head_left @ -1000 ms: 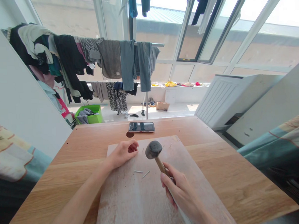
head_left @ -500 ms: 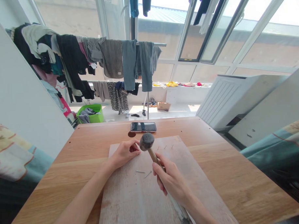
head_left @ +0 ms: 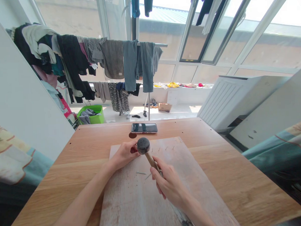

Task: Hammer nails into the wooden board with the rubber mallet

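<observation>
R hand [head_left: 167, 180] grips mallet [head_left: 143, 146], its head by L hand [head_left: 125, 155] (fingers curled; contents unclear); nails [head_left: 141, 173] on board [head_left: 134, 206], just L of R hand.

The table [head_left: 231, 176] bears a board [head_left: 134, 206], a phone [head_left: 144, 128] and a dark circle [head_left: 132, 135], perhaps a hole.

**Hidden Parts near the Hands**

The hammer head [head_left: 143, 145] covers some fingertips of the left hand [head_left: 124, 154]; whether they hold anything cannot be told. The right hand [head_left: 167, 180] hides part of the handle [head_left: 151, 160] and one end of a nail [head_left: 147, 176]. Below both hands, the lower edge cuts the board [head_left: 134, 206].
</observation>
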Tool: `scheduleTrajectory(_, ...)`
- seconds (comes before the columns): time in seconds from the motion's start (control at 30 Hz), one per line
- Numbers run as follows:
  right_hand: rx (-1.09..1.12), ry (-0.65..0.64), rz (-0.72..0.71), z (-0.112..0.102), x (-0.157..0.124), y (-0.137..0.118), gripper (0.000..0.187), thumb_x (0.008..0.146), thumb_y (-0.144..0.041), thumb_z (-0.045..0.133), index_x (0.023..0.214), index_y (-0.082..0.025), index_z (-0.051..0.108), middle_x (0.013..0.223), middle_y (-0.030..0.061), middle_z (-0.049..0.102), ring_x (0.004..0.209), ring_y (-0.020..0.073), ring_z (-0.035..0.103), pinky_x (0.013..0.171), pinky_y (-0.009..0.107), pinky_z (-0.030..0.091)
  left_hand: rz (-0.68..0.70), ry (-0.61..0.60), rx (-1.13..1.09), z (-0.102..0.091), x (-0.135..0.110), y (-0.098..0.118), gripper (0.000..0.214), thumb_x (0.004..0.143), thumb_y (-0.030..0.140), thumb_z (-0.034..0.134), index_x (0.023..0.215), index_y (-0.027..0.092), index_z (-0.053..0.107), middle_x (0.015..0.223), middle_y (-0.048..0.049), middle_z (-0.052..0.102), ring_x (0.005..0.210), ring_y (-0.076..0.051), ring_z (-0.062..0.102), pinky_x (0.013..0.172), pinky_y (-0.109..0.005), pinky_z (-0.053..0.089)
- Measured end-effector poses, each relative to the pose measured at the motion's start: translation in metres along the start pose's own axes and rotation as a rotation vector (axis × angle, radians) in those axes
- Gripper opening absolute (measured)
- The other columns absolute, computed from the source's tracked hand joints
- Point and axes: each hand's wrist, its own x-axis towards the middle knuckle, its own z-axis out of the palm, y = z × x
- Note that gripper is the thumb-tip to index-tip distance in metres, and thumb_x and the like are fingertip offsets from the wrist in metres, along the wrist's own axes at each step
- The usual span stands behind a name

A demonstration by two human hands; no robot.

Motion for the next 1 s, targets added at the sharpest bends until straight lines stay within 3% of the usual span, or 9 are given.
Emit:
scheduleTrajectory(0.27, -0.013, 0.014, -0.012, 0.002, 0.003, 0.003, 0.035, 0.098, -0.032, 0.045, 0.13, -0.02, 0.054, 0.073, -0.0061, 0.053, 0.038, 0.0033, 0.045, 0.031, 0.013, 0.037, -0.009, -0.017, -0.017, 0.002, 0.0, -0.003, 0.007, 0.076, 0.023, 0.064, 0.078, 0.016, 0.063, 0.072, 0.0014, 0.067, 0.067, -0.013, 0.057, 0.063, -0.022, 0.043)
scheduleTrajectory(0.47, 0.01, 0.03, 0.017, -0.007, -0.018, 0.006, 0.04, 0.098, -0.039, 0.044, 0.131, -0.019, 0.054, 0.074, -0.0068, 0.05, 0.037, 0.0029, 0.044, 0.03, 0.013, 0.035, -0.04, -0.098, 0.046, -0.012, -0.003, 0.005, 0.028, 0.077, 0.03, 0.069, 0.101, 0.019, 0.059, 0.087, 0.0, 0.063, 0.071, -0.015, 0.058, 0.067, -0.026, 0.047)
scheduleTrajectory(0.53, 0.02, 0.037, 0.066, -0.015, -0.031, 0.013, 0.044, 0.096, -0.044, 0.045, 0.131, -0.018, 0.054, 0.074, -0.0066, 0.051, 0.035, 0.0026, 0.043, 0.029, 0.014, 0.034, -0.043, -0.149, 0.178, -0.023, -0.009, 0.017, 0.029, 0.075, 0.034, 0.071, 0.096, 0.02, 0.057, 0.094, -0.0012, 0.059, 0.075, -0.016, 0.058, 0.068, -0.027, 0.047)
scheduleTrajectory(0.6, 0.015, 0.047, 0.112, -0.024, -0.043, 0.023, 0.049, 0.095, -0.049, 0.046, 0.133, -0.018, 0.053, 0.074, -0.0062, 0.052, 0.034, 0.0028, 0.043, 0.029, 0.015, 0.034, -0.047, -0.278, 0.306, -0.03, -0.016, 0.032, 0.023, 0.074, 0.033, 0.071, 0.089, 0.022, 0.057, 0.097, -0.0012, 0.056, 0.076, -0.017, 0.057, 0.066, -0.027, 0.045)
scheduleTrajectory(0.67, 0.002, 0.064, 0.156, -0.029, -0.051, 0.034, 0.053, 0.095, -0.052, 0.046, 0.134, -0.018, 0.052, 0.073, -0.0057, 0.052, 0.034, 0.0037, 0.042, 0.029, 0.016, 0.034, -0.061, -0.427, 0.385, -0.03, -0.022, 0.047, 0.017, 0.07, 0.026, 0.069, 0.083, 0.022, 0.059, 0.096, -0.0007, 0.055, 0.072, -0.017, 0.056, 0.06, -0.027, 0.04)
scheduleTrajectory(0.73, -0.005, 0.086, 0.186, -0.031, -0.056, 0.045, 0.054, 0.095, -0.053, 0.046, 0.135, -0.018, 0.052, 0.069, -0.0062, 0.051, 0.035, 0.0053, 0.043, 0.029, 0.016, 0.034, -0.066, -0.501, 0.431, -0.024, -0.025, 0.059, 0.011, 0.066, 0.018, 0.066, 0.075, 0.021, 0.06, 0.093, -0.0011, 0.056, 0.067, -0.016, 0.053, 0.056, -0.028, 0.035)
scheduleTrajectory(0.87, 0.004, 0.098, 0.177, -0.029, -0.057, 0.058, 0.053, 0.098, -0.051, 0.043, 0.138, -0.017, 0.05, 0.058, -0.0088, 0.044, 0.036, 0.0075, 0.041, 0.03, 0.016, 0.035, -0.035, -0.513, 0.453, -0.012, -0.024, 0.067, 0.013, 0.063, 0.007, 0.058, 0.062, 0.02, 0.054, 0.087, -0.0015, 0.058, 0.064, -0.015, 0.05, 0.056, -0.029, 0.032)
scheduleTrajectory(1.0, 0.066, 0.105, 0.17, -0.028, -0.057, 0.061, 0.05, 0.098, -0.049, 0.045, 0.138, -0.02, 0.051, 0.066, -0.0066, 0.049, 0.036, 0.0065, 0.044, 0.029, 0.015, 0.035, -0.079, -0.424, 0.434, -0.023, -0.022, 0.056, 0.015, 0.061, 0.007, 0.055, 0.061, 0.021, 0.051, 0.072, 0.0005, 0.057, 0.06, -0.016, 0.05, 0.051, -0.028, 0.03)
